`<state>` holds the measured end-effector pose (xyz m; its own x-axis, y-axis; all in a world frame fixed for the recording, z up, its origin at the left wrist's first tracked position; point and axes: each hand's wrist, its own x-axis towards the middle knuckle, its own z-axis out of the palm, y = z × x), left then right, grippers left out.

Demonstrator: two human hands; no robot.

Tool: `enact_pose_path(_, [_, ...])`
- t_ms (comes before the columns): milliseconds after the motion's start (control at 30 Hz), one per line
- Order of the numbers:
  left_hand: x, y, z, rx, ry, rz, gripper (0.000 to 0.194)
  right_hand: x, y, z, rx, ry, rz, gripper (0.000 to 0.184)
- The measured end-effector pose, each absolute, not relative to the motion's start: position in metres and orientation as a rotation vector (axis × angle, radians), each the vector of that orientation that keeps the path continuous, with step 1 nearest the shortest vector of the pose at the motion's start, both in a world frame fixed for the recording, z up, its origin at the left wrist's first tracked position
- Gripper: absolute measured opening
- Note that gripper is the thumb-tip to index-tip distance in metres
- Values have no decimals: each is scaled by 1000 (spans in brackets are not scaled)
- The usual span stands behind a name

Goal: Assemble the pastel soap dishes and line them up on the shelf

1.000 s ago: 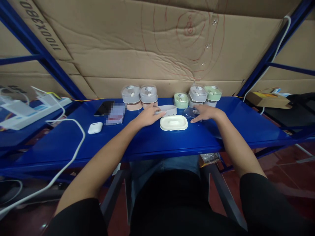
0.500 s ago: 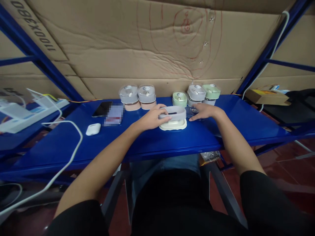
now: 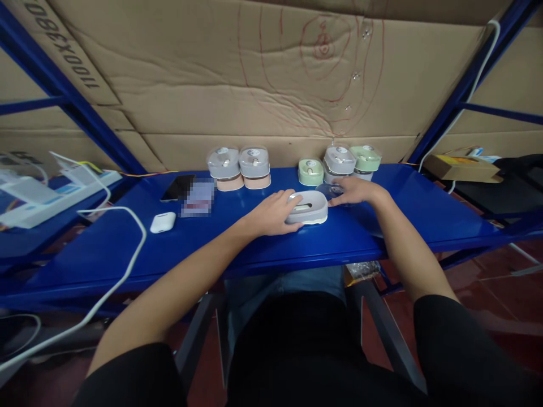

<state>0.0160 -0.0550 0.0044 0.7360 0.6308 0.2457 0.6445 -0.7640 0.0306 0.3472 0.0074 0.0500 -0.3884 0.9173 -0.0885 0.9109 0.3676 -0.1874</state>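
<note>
My left hand [image 3: 274, 213] is curled round the left end of a grey oval frame [image 3: 307, 206] that now sits down over the cream oval base on the blue shelf [image 3: 254, 243]. My right hand [image 3: 354, 191] lies flat with fingers stretched out on a clear plastic lid [image 3: 327, 191] just behind and to the right of that piece. Behind both hands stand several small lidded containers: two grey-topped pink ones [image 3: 240, 167], a green one [image 3: 310, 171], a grey one [image 3: 339, 160] and a pale green one [image 3: 365, 159].
A white earbud case [image 3: 163, 222], a black phone [image 3: 178, 187] and a blurred card [image 3: 195, 198] lie on the shelf's left part. A white cable [image 3: 127, 265] hangs off the front edge. Cardboard lines the back. White boxes sit far left, a brown box [image 3: 460, 168] far right.
My left hand brought the grey frame forward from behind the cream base and set it down over it. My right hand stayed on the clear lid.
</note>
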Motion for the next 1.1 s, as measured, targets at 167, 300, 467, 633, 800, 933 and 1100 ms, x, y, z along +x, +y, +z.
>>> enact_pose_path(167, [16, -56, 5, -2878, -1074, -394, 77, 351, -2, 59, -1723, -2463, 139, 92])
enact_pose_path(300, [16, -59, 7, -2868, -1094, -395, 74, 345, -8, 62, -1629, -2381, 164, 98])
enact_pose_path(467, [20, -65, 12, -2794, -1073, -312, 69, 335, -8, 55, -1542, -2332, 189, 105])
enact_pose_path(633, [22, -67, 14, -2823, -1049, -259, 63, 336, -4, 51, -1557, -2172, 132, 107])
enact_pose_path(800, [15, -47, -6, -3069, -1215, -591, 105, 329, -10, 49, -1193, -2340, 231, 103])
enact_pose_path(933, [9, -26, -24, -3196, -1413, -1019, 150, 310, -19, 44, -996, -2516, 368, 99])
enact_pose_path(1100, [8, -20, -30, -3215, -1442, -1149, 154, 289, -24, 30, -934, -2569, 416, 97])
